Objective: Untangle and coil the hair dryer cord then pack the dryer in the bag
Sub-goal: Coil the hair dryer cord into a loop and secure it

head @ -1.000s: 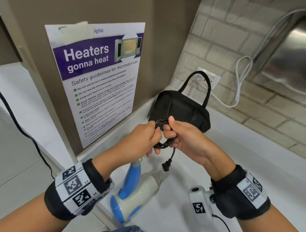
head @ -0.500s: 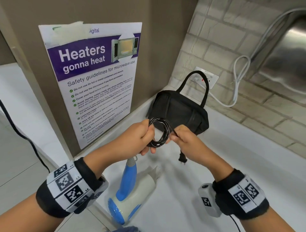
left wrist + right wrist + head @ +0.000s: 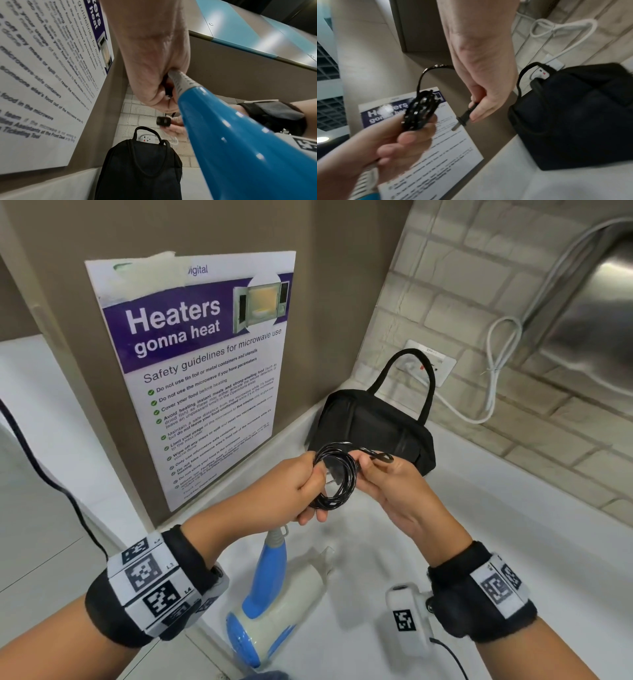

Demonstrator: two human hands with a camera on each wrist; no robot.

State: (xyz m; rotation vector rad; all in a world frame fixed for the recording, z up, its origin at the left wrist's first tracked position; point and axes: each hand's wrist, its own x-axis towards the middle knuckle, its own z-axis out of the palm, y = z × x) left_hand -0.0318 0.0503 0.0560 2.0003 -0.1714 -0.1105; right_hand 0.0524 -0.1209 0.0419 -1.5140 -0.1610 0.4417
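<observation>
My left hand (image 3: 305,484) grips a tight coil of black cord (image 3: 337,477) above the white counter (image 3: 496,542). My right hand (image 3: 380,477) pinches the plug end (image 3: 467,115) of the cord, its prongs pointing into the coil. A short loop of cord (image 3: 378,457) arches over my right fingers. The blue and cream hair dryer (image 3: 270,601) lies on the counter below my hands, its blue handle (image 3: 240,142) close to my left wrist. The black bag (image 3: 373,429) sits in the corner beyond my hands, its top seemingly closed and its handle standing up.
A microwave safety poster (image 3: 205,371) hangs on the brown wall at left. A wall socket (image 3: 431,364) with a white cable (image 3: 493,378) is behind the bag on the brick wall. A steel appliance (image 3: 596,302) stands at the right.
The plug that hung below my hands has been brought up; my right hand now holds it at the coil. The coil has turned to face more sideways.
</observation>
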